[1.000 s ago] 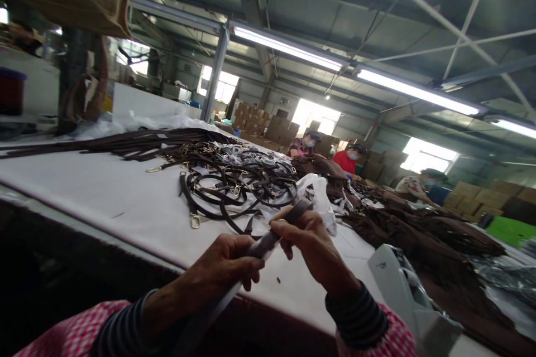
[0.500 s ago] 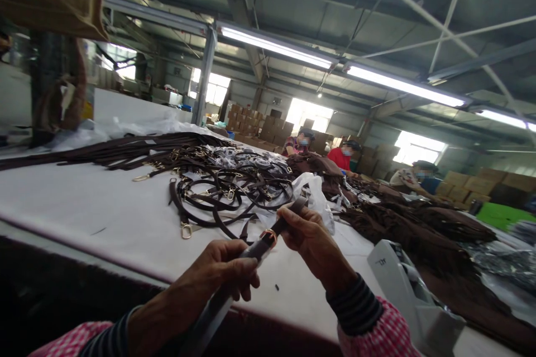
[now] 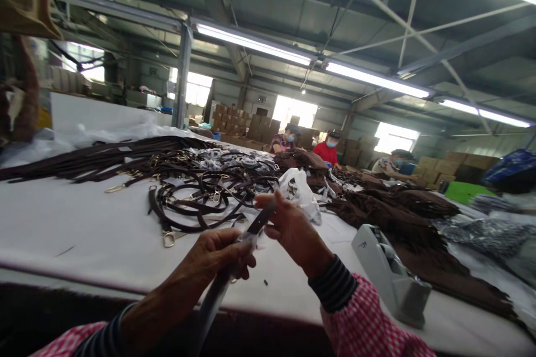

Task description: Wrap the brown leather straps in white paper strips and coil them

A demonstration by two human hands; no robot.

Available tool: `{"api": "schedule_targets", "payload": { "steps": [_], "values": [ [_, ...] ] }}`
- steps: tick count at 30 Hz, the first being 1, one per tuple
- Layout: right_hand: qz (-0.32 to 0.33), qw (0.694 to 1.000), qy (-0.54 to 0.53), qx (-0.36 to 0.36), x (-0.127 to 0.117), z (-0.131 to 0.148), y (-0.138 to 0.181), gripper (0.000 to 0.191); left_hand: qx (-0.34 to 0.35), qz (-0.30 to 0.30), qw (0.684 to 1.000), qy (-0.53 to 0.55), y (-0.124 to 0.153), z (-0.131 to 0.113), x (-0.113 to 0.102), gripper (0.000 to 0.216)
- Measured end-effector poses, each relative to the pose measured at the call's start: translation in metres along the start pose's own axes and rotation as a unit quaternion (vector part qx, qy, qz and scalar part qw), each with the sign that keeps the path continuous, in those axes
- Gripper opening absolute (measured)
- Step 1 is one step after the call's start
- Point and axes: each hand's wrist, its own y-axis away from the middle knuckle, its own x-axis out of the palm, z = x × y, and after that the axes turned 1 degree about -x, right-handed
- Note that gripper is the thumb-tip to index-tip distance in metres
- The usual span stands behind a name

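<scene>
Both hands hold one dark strap (image 3: 256,227) above the near edge of a white table (image 3: 84,223). My left hand (image 3: 218,256) is closed around the strap's lower part, which trails down toward my lap. My right hand (image 3: 288,226) pinches the strap's upper end between thumb and fingers. Behind my hands lies a tangled heap of dark brown straps with gold clasps (image 3: 201,189). A crumpled clear plastic bag (image 3: 299,189) sits just past my right hand.
A grey tape dispenser (image 3: 389,273) stands at the right near the table edge. Piles of brown material (image 3: 397,212) run along the table to the right. Three masked people (image 3: 329,150) work at the far end. Cardboard boxes (image 3: 247,125) are stacked behind.
My view has swung to the right, so everything has slid left. The right hand has shifted along the strap, and the gold ring seen half a second ago is no longer visible.
</scene>
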Motion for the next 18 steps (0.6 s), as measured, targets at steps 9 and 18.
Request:
{"api": "schedule_targets", "payload": {
  "steps": [9,18],
  "values": [
    [0.006,0.992,0.087,-0.096,0.029,-0.016,0.03,0.041,0.021,-0.071,0.997,-0.013,-0.001,-0.016,0.003,0.05],
    [-0.017,0.984,0.109,-0.139,0.005,0.001,0.029,0.055,-0.021,-0.033,0.995,-0.087,-0.006,-0.003,-0.009,0.062]
  ]
}}
